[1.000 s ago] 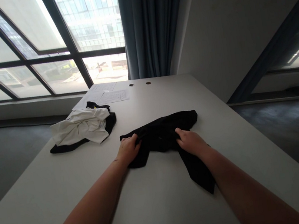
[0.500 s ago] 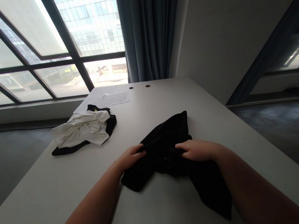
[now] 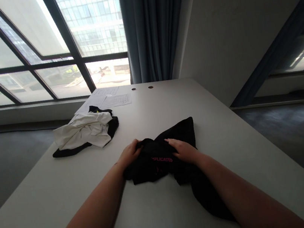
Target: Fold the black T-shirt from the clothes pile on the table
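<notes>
A black garment (image 3: pixel 160 168) is clamped by the left grip (image 3: pixel 129 154), touched by the right grip (image 3: pixel 184 151) (closure unclear), with white cloth (image 3: pixel 84 129) heaped at ten o'clock, papers (image 3: pixel 117 100) at eleven.

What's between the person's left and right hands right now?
In the head view, part of the black garment, with pink lettering, lies between the left hand and right hand.

On the crumpled black fabric garment (image 3: pixel 145 168) before me I read pink capital letters (image 3: pixel 162 159) ending "PLICATED"; the print on the flat white paper sheets (image 3: pixel 117 100) is too small to read.
</notes>
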`<state>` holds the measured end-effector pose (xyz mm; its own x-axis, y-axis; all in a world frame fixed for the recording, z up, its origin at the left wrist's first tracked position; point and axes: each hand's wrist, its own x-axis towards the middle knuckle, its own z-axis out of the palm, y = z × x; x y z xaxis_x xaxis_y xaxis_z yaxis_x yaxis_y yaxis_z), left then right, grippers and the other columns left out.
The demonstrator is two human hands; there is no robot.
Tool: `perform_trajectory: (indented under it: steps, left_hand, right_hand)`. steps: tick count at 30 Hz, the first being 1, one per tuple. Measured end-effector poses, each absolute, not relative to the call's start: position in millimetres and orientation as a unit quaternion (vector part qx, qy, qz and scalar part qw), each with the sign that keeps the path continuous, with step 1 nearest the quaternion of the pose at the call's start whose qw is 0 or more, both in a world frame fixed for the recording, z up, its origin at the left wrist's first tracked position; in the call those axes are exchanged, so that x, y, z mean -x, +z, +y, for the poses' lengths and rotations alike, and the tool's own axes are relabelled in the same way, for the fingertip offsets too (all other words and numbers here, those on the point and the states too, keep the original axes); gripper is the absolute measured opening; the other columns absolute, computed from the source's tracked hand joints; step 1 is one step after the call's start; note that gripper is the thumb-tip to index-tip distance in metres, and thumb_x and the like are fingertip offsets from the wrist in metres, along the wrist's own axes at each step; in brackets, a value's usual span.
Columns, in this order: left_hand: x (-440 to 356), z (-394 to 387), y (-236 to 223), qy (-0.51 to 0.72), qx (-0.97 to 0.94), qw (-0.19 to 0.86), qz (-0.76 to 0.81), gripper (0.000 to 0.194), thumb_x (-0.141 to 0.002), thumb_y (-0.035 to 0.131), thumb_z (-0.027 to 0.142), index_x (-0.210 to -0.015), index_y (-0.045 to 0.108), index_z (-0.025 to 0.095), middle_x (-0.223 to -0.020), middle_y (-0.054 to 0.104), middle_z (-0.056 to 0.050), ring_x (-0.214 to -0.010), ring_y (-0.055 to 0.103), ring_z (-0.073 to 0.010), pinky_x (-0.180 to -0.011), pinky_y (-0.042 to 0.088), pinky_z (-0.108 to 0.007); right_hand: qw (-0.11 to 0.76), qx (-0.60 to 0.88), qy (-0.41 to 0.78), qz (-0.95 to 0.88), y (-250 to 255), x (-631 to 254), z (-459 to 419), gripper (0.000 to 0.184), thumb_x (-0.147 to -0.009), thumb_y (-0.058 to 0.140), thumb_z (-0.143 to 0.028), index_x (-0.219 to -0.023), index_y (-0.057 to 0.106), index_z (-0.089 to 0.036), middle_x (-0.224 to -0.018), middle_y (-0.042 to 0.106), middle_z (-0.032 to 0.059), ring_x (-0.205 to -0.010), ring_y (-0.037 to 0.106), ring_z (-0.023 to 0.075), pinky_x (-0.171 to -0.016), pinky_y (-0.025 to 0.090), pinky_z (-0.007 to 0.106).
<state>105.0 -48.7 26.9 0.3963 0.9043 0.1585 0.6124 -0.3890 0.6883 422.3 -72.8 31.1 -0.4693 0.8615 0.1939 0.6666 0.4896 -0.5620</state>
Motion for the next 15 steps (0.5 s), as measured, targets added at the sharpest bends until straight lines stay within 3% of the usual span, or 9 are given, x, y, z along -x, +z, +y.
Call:
perform_trajectory:
  steps: [2, 6, 10, 15]
  left_hand:
    - [-106, -50, 25, 0.233, -0.793, 0.273, 0.492, 0.021, -0.095, 0.047, 0.042, -0.107, 0.054, 0.027, -0.107, 0.074, -0.007, -0.097, 0.069, -0.0267, -0.088, 0.052, -0.041]
    - [-106, -54, 28, 0.219, -0.797, 0.261, 0.498, 0.018, -0.095, 0.047, 0.043, -0.101, 0.052, 0.027, -0.092, 0.072, -0.004, -0.086, 0.067, -0.0256, -0.08, 0.051, -0.038]
    - [-107, -56, 31, 0.226, -0.799, 0.268, 0.489, 0.014, -0.094, 0.05, 0.039, -0.099, 0.053, 0.026, -0.089, 0.072, -0.004, -0.084, 0.067, -0.0247, -0.077, 0.05, -0.037]
    - [-110, -59, 35, 0.211, -0.813, 0.271, 0.47, 0.014, -0.092, 0.05, 0.037, -0.101, 0.054, 0.026, -0.085, 0.07, -0.003, -0.08, 0.065, -0.0245, -0.075, 0.049, -0.037]
  right_hand:
    - [0.228, 0.442, 0.226, -0.838, 24, -422, -72, 0.048, -0.082, 0.061, -0.014, -0.13, 0.065, -0.021, -0.142, 0.065, 0.0116, -0.133, 0.06, 0.027, -0.117, 0.044, 0.05]
    - [0.24, 0.406, 0.23, -0.851, 31, -426, -75, 0.036, -0.082, 0.059, -0.012, -0.115, 0.069, -0.02, -0.165, 0.041, 0.0117, -0.148, 0.045, 0.0275, -0.121, 0.039, 0.048]
    - [0.208, 0.414, 0.25, -0.85, 35, -425, -77, 0.048, -0.083, 0.06, -0.014, -0.131, 0.064, -0.021, -0.144, 0.062, 0.0132, -0.133, 0.059, 0.0274, -0.115, 0.044, 0.048]
    - [0.152, 0.462, 0.254, -0.836, 48, -420, -83, 0.026, -0.09, 0.057, -0.02, -0.115, 0.065, -0.019, -0.112, 0.072, 0.0111, -0.104, 0.069, 0.0256, -0.096, 0.052, 0.039]
